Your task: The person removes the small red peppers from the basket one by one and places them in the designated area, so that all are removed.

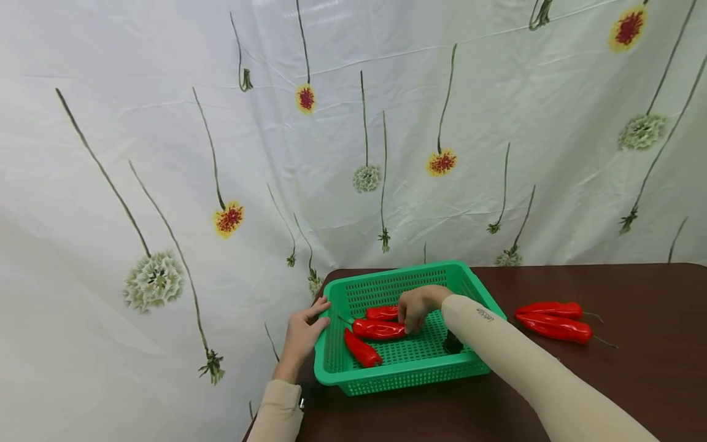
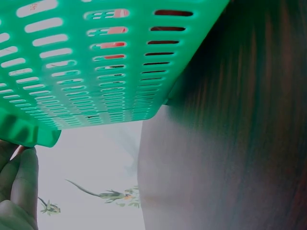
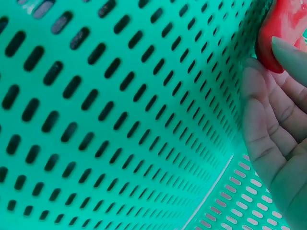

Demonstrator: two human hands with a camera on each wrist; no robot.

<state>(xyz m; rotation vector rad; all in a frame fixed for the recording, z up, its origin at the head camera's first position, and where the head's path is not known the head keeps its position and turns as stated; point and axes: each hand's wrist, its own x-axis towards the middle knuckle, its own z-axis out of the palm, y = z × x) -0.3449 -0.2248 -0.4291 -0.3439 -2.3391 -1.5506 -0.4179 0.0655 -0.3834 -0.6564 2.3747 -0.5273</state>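
Observation:
A green plastic basket with slotted walls stands on the dark table. Three red peppers lie in its left part. My right hand reaches down into the basket and pinches a red pepper by its end, the thumb lying on top of it in the right wrist view. Part of that pepper is out of the right wrist frame. At the basket's left side, my left hand holds the rim; its fingers meet the rim's underside in the left wrist view.
Two more red peppers lie side by side on the dark brown table, right of the basket. A white curtain printed with flowers hangs behind the table. Near the right wrist sits a small black object.

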